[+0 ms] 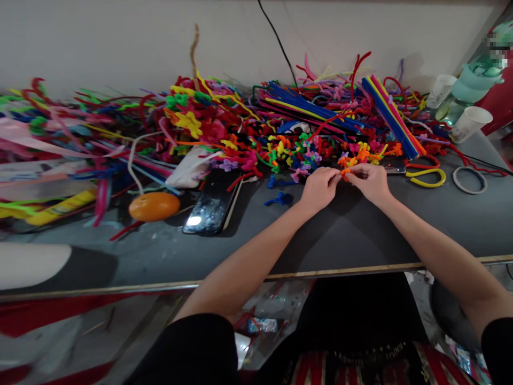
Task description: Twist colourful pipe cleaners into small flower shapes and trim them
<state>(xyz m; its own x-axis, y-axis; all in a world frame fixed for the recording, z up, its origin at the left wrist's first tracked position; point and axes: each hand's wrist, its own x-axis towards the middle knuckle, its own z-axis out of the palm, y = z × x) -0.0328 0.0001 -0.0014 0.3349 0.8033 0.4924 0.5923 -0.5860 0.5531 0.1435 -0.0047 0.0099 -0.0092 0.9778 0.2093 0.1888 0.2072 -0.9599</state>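
My left hand [320, 188] and my right hand [372, 183] meet above the table, fingertips pinched on a small orange pipe cleaner flower [345, 172]. Its lower part is hidden by the fingers. Just behind lies a heap of small bent pipe cleaner flowers [308, 149] in many colours. Left of my left hand, a blue pipe cleaner piece [280, 200] rests on the table. Beyond my right hand are scissors with yellow and red handles [427, 177], their blades partly hidden.
A phone [210, 206] and an orange fruit [154, 207] lie on the left. Bundled straight pipe cleaners [395, 117] top the heap at the right. Farther right are a grey tape ring [469, 180], paper cups [472, 123] and a green bottle [467, 88]. The table edge [340, 271] runs in front.
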